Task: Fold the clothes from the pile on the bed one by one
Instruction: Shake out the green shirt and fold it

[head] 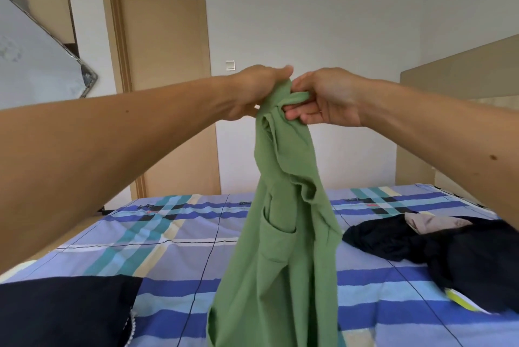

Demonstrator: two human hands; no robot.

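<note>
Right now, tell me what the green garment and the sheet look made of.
Garment: soft matte knit, probably cotton jersey; it hangs limp in loose folds, with no sheen. Sheet: thin matte woven cloth, maybe cotton; its plaid print lies flat, lightly creased.

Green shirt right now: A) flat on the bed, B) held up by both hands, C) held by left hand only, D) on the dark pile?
B: the left hand and right hand both grip the top of the green shirt, which hangs over the bed.
</note>
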